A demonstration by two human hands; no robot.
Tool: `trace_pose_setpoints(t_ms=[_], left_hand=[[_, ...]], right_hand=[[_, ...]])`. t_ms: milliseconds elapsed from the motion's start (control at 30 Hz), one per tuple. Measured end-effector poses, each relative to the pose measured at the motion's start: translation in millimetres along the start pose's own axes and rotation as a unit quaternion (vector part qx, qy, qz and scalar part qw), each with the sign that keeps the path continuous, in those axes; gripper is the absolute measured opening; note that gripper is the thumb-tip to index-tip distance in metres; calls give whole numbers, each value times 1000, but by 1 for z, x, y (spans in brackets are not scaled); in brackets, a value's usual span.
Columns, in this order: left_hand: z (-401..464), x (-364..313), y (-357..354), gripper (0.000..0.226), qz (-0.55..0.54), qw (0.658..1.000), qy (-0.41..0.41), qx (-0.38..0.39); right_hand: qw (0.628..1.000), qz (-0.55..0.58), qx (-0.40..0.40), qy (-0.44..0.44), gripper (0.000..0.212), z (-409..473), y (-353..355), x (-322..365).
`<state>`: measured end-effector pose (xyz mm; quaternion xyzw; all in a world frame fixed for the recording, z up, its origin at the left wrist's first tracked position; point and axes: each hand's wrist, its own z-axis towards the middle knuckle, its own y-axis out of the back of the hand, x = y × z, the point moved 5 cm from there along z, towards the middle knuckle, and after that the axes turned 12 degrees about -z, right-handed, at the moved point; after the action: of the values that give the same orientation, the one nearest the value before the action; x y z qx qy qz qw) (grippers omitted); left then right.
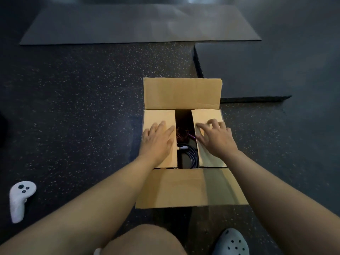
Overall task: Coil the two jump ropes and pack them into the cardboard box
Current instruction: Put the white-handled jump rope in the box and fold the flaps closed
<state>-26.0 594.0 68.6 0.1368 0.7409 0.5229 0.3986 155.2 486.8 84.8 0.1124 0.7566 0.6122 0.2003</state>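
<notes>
Cardboard box [182,92] flaps lie under both pressing hands.

Dark speckled floor [82,100] under cardboard box [182,188], white controller [19,199], grey mats [139,24].

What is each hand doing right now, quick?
Left hand: open, fingers flat on the box's left flap.
Right hand: open, fingertips pressing the right flap, holding nothing.

Tan cardboard box [182,92]; purple rope coil [191,156]; white controller [19,199]; black white-speckled floor [82,107].
</notes>
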Motion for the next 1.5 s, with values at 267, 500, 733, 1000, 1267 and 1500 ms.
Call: trace_pose_setpoints(t_ms=[267, 500, 733, 1000, 1267, 1500], left_hand=[[6, 33, -30, 82, 155, 987, 18, -27], [5, 31, -28, 81, 161, 987, 2, -30], [6, 27, -8, 78, 46, 998, -7, -38], [26, 10, 12, 79, 44, 998, -20, -51], [111, -6, 65, 89, 123, 990, -28, -65], [147, -12, 94, 85, 127, 991, 23, -15]], right_hand=[[996, -66, 26, 53, 62, -4, -56, -1], [995, -69, 40, 52, 64, -5, -56, -2], [997, -12, 54, 62, 66, -2, -29, -8], [993, 10, 75, 88, 66, -15, -3, -4], [977, 70, 124, 161, 74, -69, 29, 12], [946, 88, 196, 244, 101, -131, 28, 24]])
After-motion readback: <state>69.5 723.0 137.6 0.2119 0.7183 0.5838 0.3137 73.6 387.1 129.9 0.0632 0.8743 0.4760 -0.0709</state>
